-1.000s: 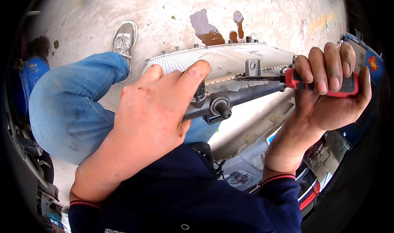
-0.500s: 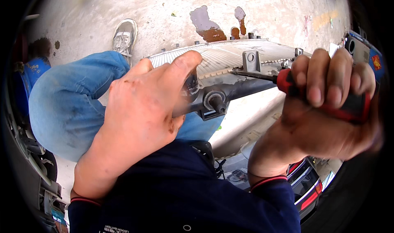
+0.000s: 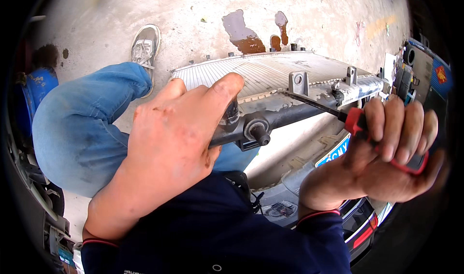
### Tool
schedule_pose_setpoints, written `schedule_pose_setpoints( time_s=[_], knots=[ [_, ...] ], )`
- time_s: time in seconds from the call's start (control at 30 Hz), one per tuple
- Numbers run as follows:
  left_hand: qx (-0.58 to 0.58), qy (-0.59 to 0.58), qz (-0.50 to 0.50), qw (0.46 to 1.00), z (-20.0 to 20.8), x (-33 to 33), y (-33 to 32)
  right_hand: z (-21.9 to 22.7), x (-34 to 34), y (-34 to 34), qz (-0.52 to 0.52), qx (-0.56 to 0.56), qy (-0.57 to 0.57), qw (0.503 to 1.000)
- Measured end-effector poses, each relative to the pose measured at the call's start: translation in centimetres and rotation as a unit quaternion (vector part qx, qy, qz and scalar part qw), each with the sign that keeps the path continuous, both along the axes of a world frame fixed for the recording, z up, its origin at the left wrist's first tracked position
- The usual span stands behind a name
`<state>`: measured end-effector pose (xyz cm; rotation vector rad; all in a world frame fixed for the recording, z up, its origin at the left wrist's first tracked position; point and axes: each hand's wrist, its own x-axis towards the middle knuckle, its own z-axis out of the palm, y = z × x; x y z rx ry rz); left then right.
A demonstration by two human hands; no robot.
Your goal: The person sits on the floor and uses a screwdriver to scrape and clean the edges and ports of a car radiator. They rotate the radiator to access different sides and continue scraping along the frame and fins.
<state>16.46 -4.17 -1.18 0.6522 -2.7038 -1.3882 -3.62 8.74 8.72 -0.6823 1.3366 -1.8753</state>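
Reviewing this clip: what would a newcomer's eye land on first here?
Probably the left hand, large left of centre, gripping the black end tank of a pale finned radiator. Next, at right, the red-and-black screwdriver in the right hand, its tip near a grey bracket. Beyond the radiator, dark stains mark the pale floor.

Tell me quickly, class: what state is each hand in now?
Left hand: closed, holding the black radiator tank.
Right hand: closed, holding a red-and-black-handled tool.
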Motion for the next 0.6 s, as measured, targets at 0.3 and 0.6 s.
schedule_pose_setpoints(
  time_s=[0.3, 0.6],
  knots=[
    [-0.005, 0.014, 0.008, 1.0, -0.2, 0.2, 0.3, -1.4, -1.6, -2.3, 0.076, 0.056, -0.028, 0.995],
    [-0.004, 0.006, 0.004, 1.0, -0.1, 0.2, 0.3, -3.5, 5.7, 2.1, -0.053, -0.067, 0.21, 0.974]
  ],
)
